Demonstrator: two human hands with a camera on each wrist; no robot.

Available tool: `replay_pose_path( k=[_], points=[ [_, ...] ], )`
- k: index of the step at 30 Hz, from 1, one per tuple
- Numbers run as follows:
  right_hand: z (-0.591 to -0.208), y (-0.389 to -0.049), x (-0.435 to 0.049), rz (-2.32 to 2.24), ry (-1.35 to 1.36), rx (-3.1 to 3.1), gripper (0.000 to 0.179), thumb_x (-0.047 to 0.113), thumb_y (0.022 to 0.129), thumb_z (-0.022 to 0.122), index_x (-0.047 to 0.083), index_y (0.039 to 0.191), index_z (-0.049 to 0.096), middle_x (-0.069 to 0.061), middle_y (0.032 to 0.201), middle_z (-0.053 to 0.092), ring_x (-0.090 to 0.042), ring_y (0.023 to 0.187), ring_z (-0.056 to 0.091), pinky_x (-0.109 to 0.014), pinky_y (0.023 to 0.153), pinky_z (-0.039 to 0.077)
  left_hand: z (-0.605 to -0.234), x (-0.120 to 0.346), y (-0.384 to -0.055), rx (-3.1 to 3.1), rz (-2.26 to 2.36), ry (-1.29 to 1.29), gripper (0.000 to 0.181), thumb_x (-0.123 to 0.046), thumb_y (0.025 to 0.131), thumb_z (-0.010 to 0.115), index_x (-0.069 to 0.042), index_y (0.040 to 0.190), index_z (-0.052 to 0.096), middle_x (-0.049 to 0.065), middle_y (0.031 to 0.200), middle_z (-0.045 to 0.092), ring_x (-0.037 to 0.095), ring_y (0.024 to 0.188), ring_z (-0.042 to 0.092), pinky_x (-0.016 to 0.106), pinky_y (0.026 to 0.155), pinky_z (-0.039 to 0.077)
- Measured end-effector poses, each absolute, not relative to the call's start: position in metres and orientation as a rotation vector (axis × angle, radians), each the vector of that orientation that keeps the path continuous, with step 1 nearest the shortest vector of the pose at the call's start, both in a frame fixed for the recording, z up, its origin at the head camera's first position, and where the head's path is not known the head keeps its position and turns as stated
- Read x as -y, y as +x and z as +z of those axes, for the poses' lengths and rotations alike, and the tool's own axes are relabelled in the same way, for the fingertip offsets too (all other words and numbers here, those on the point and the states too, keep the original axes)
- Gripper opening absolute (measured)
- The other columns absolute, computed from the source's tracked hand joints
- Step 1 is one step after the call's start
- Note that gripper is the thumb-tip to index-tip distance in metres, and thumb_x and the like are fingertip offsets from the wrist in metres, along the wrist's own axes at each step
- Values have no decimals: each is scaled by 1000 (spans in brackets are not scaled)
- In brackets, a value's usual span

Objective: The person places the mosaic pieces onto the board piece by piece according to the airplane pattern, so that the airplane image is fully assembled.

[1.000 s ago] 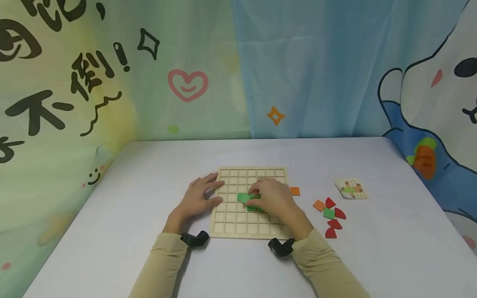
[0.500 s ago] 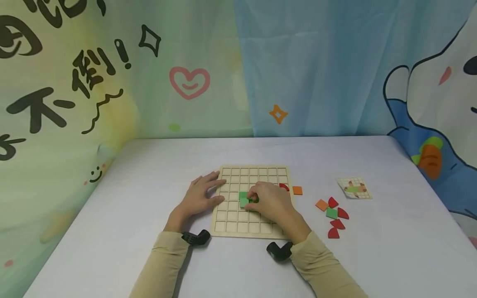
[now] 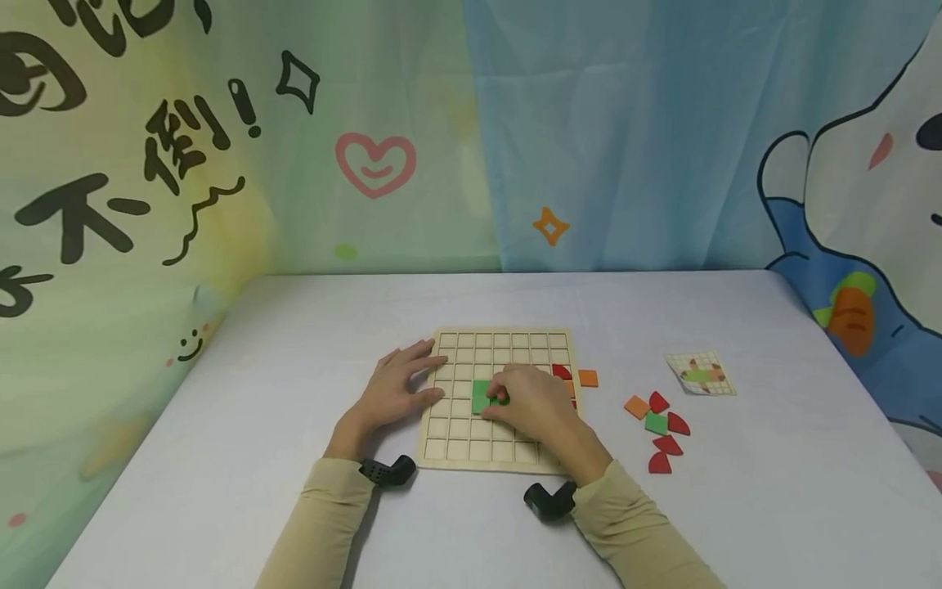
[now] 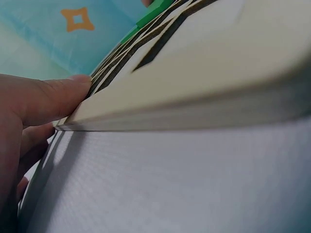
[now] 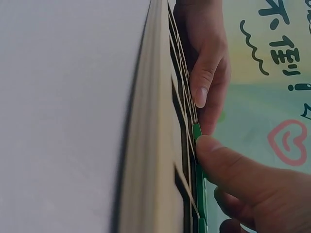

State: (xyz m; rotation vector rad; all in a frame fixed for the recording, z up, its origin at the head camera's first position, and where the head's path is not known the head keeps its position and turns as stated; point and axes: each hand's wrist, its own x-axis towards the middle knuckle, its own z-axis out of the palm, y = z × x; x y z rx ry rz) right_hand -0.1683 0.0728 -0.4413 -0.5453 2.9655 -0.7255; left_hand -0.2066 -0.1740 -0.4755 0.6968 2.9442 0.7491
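A wooden grid board [image 3: 471, 348] lies on the white table. My right hand [image 3: 533, 401] rests on its middle, fingertips pressing a green square tile [image 3: 482, 396] into the cells; the right wrist view shows the thumb [image 5: 218, 155] against the green tile [image 5: 197, 133]. My left hand [image 3: 393, 388] lies flat at the board's left edge, fingers straight, thumb [image 4: 48, 99] against the board's edge [image 4: 170, 107]. A red piece [image 3: 561, 371] and an orange piece [image 3: 570, 388] sit in the board's right cells beside my right hand.
Loose pieces lie right of the board: an orange square [image 3: 588, 378], another orange square [image 3: 636, 406], a green square [image 3: 656, 423] and several red quarter-round pieces [image 3: 666, 444]. A pattern card [image 3: 700, 373] lies farther right. Fabric backdrops rise behind the table.
My right hand has slid slightly left and toward me over the board, uncovering the red and orange pieces at its right side. The left hand stays put.
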Motion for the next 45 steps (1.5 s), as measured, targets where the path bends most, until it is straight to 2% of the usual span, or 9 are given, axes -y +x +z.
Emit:
replay_pose_path(
  k=[18, 45],
  points=[
    [-445, -161, -75, -736, -541, -2985, 17, 34, 71, 82, 26, 81, 72, 14, 70, 54, -2, 65, 48, -21, 51, 40, -481, 170, -207, -2942, 722, 716, 58, -49, 86, 60, -21, 137, 53, 5, 154, 33, 24, 144, 28, 49, 120, 15],
    [-441, -166, -72, -720, -544, -2969, 24, 41, 70, 82, 25, 84, 71, 13, 63, 49, -4, 58, 46, -22, 46, 38, -478, 174, -206, -2955, 743, 693, 58, -48, 86, 61, -20, 136, 53, 6, 154, 34, 25, 144, 28, 50, 119, 15]
  ],
)
